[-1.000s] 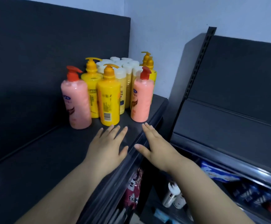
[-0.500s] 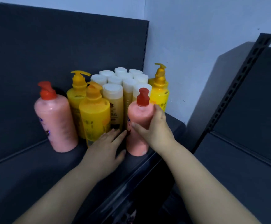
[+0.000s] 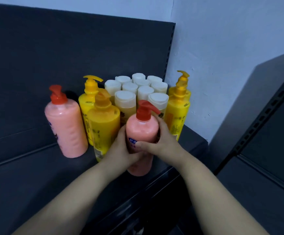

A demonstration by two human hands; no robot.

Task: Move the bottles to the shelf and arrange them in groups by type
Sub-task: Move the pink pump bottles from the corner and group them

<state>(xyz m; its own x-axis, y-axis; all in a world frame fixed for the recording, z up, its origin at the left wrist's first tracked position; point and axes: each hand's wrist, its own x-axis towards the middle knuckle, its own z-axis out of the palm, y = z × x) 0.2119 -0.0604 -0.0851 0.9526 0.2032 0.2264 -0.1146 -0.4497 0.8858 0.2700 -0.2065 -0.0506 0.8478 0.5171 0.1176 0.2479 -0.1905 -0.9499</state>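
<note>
The pink pump bottle (image 3: 142, 131) is standing upright near the front edge of the shelf (image 3: 36, 180), with the left hand (image 3: 119, 150) and right hand (image 3: 165, 143) both wrapping its body. The white-capped bottles (image 3: 137, 89) are already sitting clustered. The other pink bottle (image 3: 66, 126) is standing apart, beyond the yellow pump bottles (image 3: 104, 126), so the grouping looks unfinished.

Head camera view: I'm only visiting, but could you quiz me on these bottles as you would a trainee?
1. True or false: the left hand and the right hand both grip the front pink bottle.
2. Its pump is: A red, B white, C blue?
3. Fill in: the other pink bottle stands at the far ___ of the group on the shelf.
Key: 1 true; 2 A; 3 left.
</note>
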